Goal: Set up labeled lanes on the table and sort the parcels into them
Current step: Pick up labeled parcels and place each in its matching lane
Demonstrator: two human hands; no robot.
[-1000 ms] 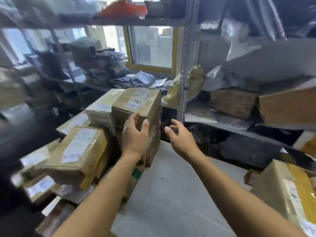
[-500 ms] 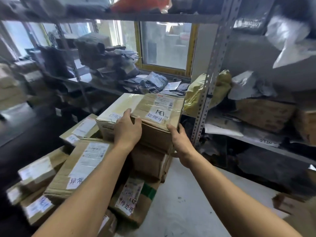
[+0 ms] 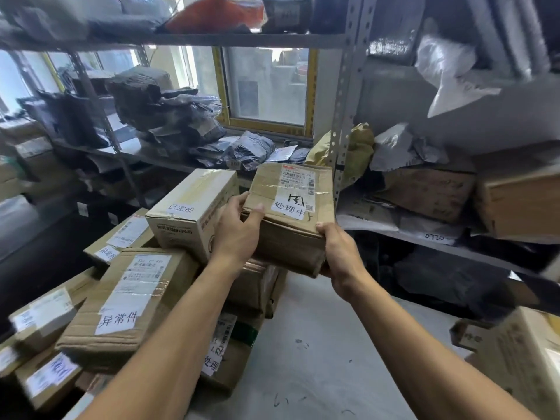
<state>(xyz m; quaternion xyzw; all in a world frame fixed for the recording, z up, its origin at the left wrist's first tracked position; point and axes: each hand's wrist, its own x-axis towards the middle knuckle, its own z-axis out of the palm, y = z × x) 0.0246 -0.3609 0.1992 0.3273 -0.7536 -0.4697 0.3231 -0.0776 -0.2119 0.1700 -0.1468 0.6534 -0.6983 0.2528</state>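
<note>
Head view: both hands, left hand (image 3: 235, 234) and right hand (image 3: 341, 256), grip a creased, white-labelled brown parcel (image 3: 291, 219).

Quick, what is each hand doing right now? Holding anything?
Left hand: grips the left side of the brown parcel.
Right hand: grips the same parcel's right near corner.

A pale grey table (image 3: 303, 359) carries a heap of taped cardboard parcels (image 3: 127, 298) along its left side. Grey metal shelves (image 3: 424, 237) behind and right hold boxes and plastic mailer bags (image 3: 242, 150).
</note>
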